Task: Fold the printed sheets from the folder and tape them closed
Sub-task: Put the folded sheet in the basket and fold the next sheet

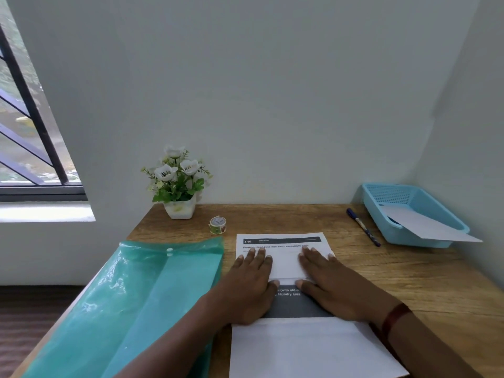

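While both hands press flat on the printed sheet [285, 264], a green folder [152, 296] lies just beside it on the wooden desk [409, 282].
Leftmost is the folder, along the desk's left side; behind it stand a potted flower [180, 210] and a tape roll [218, 224]. The left hand [251, 285] and right hand [332, 285], fingers straight and gripping nothing, rest palm-down on the sheet's white folded panel at mid-desk. Farther right lie a pen [363, 227] and a blue basket [381, 195] holding white paper [425, 223].

Single head-worn view, looking forward and down, close over the desk [409, 274], wall behind
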`<act>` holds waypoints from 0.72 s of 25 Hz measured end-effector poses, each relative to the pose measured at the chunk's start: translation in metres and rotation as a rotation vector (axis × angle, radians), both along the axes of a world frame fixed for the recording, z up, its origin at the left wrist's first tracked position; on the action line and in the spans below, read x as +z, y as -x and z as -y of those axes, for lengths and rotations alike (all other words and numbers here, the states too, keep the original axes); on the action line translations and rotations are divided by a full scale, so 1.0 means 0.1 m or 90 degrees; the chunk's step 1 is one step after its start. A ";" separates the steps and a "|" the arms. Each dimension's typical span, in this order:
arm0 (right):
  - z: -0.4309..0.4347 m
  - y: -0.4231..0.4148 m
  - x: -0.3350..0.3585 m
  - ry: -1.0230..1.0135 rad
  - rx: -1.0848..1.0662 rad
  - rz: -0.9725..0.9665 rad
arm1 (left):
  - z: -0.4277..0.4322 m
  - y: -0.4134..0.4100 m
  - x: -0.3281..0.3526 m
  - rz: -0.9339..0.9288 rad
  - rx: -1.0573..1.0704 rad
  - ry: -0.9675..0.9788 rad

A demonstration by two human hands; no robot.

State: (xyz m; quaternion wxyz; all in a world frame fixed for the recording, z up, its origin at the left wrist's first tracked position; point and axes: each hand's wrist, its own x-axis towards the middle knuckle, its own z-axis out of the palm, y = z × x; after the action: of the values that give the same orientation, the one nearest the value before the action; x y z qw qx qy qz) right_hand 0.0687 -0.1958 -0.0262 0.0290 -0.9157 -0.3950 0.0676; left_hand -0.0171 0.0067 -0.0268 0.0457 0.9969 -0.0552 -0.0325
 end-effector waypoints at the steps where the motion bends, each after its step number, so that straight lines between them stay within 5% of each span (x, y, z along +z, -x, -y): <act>1: -0.03 0.02 0.01 0.003 0.003 0.004 | 0.02 -0.01 -0.02 0.003 -0.005 -0.012; 18: -0.16 0.09 -0.04 0.046 0.059 0.000 | 0.09 -0.03 -0.11 0.014 -0.013 -0.057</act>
State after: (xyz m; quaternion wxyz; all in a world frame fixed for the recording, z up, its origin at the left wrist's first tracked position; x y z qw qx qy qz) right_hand 0.0596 -0.1794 -0.0298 -0.0072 -0.8970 -0.4340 0.0831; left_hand -0.0140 -0.0028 -0.0376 -0.0002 0.9976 -0.0642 -0.0242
